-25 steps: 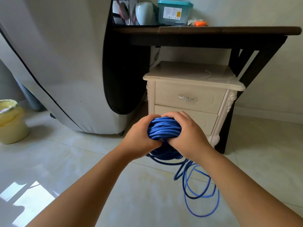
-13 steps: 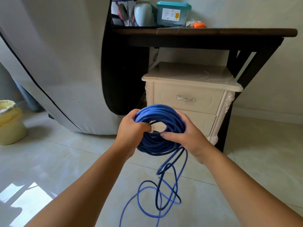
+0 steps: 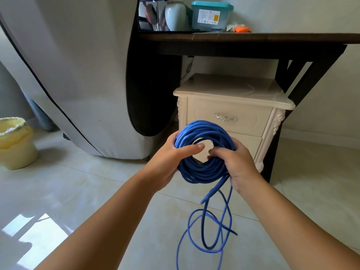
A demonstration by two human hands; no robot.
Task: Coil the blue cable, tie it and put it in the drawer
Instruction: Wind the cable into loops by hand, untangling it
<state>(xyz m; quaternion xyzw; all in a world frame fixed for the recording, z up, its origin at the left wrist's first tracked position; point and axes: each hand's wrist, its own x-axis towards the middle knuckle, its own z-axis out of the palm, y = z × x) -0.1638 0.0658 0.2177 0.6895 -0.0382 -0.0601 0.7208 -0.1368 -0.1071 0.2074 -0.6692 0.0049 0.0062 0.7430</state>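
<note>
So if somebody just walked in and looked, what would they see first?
Probably the big ring of blue cable in the middle, held up by the left hand and the right hand, with loose loops hanging toward the floor. Right behind it stands a cream nightstand with both drawers closed, tucked under a dark table. A yellow bin sits far left.

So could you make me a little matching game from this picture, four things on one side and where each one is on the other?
Things:
1. blue cable coil
2. yellow bin
3. teal-lidded box
4. silver drawer handle

Places:
A. on the dark table
B. on the cream nightstand's top drawer
C. held between both hands
D. on the floor, far left

Pairs: 1-C, 2-D, 3-A, 4-B
</note>
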